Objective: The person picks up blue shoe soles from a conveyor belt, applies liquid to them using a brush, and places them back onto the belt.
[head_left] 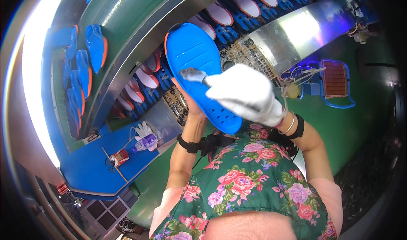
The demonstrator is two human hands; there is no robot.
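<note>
A blue shoe sole (193, 44) with an orange edge at its upper left is tilted up in front of me, its ridged and holed face toward me. My bare left hand (193, 106) grips it along the left edge, its fingers mostly hidden behind the sole. My right hand (246, 91), in a white glove, is closed around a small brush (193, 75). The brush's dark head lies over the middle of the sole; whether it touches cannot be made out. The glove covers most of the handle.
More blue-and-orange soles (96, 47) lie on a green belt (127, 11) at left. White shoe uppers (246, 3) sit along the machine line behind. A blue table (91, 161) bears a bottle (145, 142), a glove and a small pot (119, 156). At right stands a chair (335, 78).
</note>
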